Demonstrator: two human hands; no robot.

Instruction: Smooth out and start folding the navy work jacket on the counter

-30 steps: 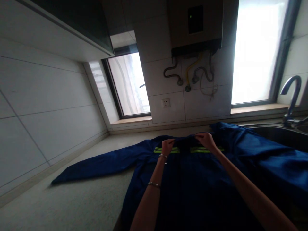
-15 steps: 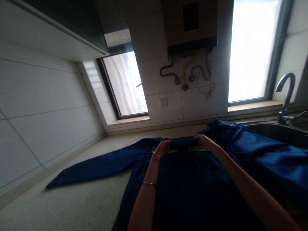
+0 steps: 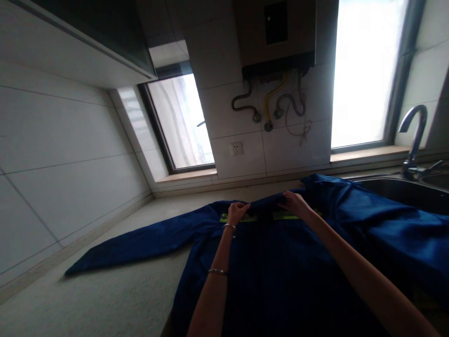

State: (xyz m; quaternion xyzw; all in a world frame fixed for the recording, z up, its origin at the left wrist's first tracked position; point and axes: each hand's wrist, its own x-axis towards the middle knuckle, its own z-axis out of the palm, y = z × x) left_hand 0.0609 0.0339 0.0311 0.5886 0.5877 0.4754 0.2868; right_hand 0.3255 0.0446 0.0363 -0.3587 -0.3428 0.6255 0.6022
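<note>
A dark blue jacket (image 3: pixel 280 262) with yellow-green strips across its chest lies spread over the counter. At the left end of its collar (image 3: pixel 265 203), my left hand (image 3: pixel 238 212), with two bracelets on the wrist and forearm, is closed in a pinch on the cloth. My right hand (image 3: pixel 295 203) has its thumb and fingers on the collar's right end, gripping the fabric. One sleeve (image 3: pixel 136 241) stretches out flat to the left. The other sleeve (image 3: pixel 389 215) lies bunched to the right, partly over the sink's edge.
A sink (image 3: pixel 389 187) with a tall faucet (image 3: pixel 416 135) is at the right. The pale counter (image 3: pixel 115 299) runs along a tiled wall with a socket (image 3: pixel 236 149). A water heater (image 3: pixel 277 35) with pipes hangs above, between two windows. An overhead cabinet (image 3: pixel 87 37) juts from the left.
My fingers have shifted slightly on the collar, and its right end sits a little higher. The chest strips show more. The view has moved only slightly.
</note>
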